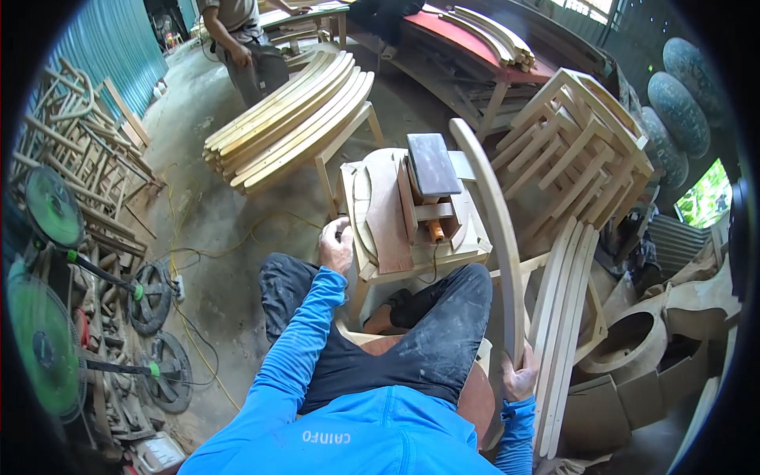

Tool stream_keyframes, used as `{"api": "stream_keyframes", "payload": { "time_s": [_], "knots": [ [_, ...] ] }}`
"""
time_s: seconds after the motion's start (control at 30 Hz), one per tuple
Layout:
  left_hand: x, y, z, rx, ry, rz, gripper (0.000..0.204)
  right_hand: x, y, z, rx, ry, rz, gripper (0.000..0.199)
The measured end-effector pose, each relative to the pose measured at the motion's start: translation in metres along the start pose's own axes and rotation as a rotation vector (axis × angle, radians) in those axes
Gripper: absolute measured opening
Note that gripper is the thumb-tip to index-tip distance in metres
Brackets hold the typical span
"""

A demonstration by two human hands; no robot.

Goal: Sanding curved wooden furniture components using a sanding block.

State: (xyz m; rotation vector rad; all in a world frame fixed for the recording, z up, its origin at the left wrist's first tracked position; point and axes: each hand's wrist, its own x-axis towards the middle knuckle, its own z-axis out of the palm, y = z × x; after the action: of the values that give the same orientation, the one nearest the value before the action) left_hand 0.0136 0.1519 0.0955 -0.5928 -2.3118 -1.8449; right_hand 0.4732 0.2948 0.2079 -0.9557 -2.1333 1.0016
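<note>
- Pale, bare wood: the long curved wooden slat point(495, 237) arcs from 12 o'clock of the low wooden work stand point(412, 237) down to 4 o'clock, where the right hand point(518, 378) has its fingers wrapped around the lower end.
- Left hand point(336, 245), fingers curled, rests on the stand's edge at 9 o'clock; whether it grips anything cannot be told.
- Atop the stand: a dark, flat rectangular sanding block point(433, 165).
- At 11 o'clock, a stack of curved slats point(289, 123) lies on a bench.
</note>
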Motion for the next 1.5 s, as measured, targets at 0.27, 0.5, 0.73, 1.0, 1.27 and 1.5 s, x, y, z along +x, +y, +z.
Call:
{"api": "stream_keyframes", "payload": {
  "time_s": [0.27, 0.5, 0.73, 1.0, 1.27, 1.5],
  "knots": [
    [0.095, 0.107, 0.15, 0.342, -0.286, 0.364, 0.067, 0.057, 0.063, 0.011, -0.178, -0.092, -0.073, 0.055],
    [0.098, 0.123, 0.247, 0.734, -0.663, 0.145, 0.093, 0.066, 0.114, 0.024, -0.252, -0.126, -0.08, 0.058],
    [0.099, 0.142, 0.271, 0.812, -0.683, 0.225, 0.096, 0.068, 0.13, 0.025, -0.216, -0.21, -0.03, 0.057],
    [0.149, 0.115, 0.282, 0.858, -0.609, 0.261, 0.087, 0.118, 0.134, 0.054, -0.191, -0.277, -0.02, 0.064],
    [0.275, 0.046, 0.306, 0.98, -0.656, 0.243, 0.086, 0.205, 0.09, 0.082, -0.135, -0.247, -0.019, 0.065],
    [0.188, 0.084, 0.296, 0.898, -0.65, 0.305, 0.084, 0.068, 0.137, 0.026, -0.188, -0.243, 0.099, 0.053]
  ]
}}
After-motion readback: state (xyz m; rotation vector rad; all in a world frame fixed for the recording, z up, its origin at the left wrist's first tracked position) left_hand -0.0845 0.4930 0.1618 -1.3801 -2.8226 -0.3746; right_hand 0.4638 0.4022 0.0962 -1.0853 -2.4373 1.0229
